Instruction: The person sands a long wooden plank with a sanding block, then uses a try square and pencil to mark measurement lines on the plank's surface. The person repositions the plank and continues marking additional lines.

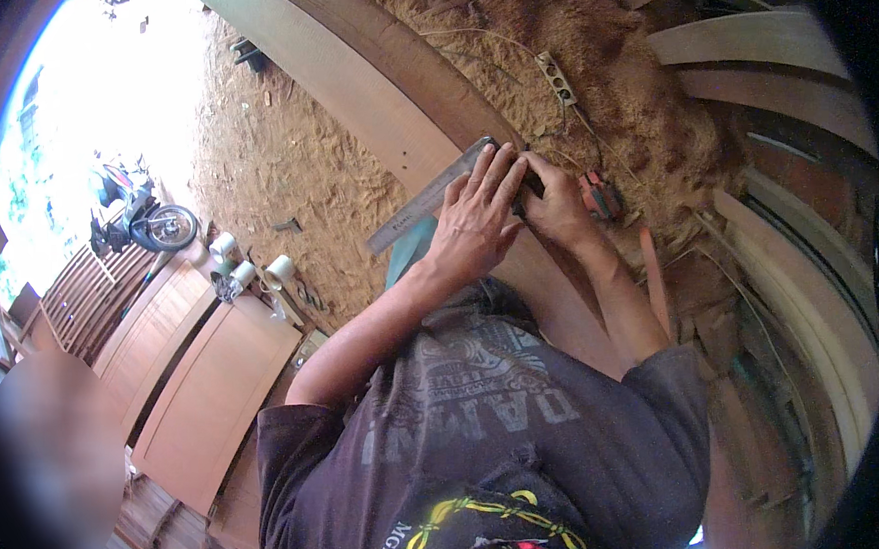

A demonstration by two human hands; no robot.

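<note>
Hands on a steel ruler point(427, 199) over a plank point(375, 93)

The right hand point(553, 208) curls shut, seemingly round a hidden pencil; the left hand point(476, 220) lies flat with fingers spread, pressing the ruler.

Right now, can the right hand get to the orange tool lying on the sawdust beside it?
Probably yes. The right hand rests at the steel ruler, and the orange tool lies just beside it with nothing between.

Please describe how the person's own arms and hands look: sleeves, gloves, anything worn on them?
Both forearms are bare. The left hand and right hand wear no gloves, and no watch or ring is visible. The short sleeves of a faded dark grey T-shirt end near the elbows; the shirt has pale lettering and a colourful print on its front.
</note>
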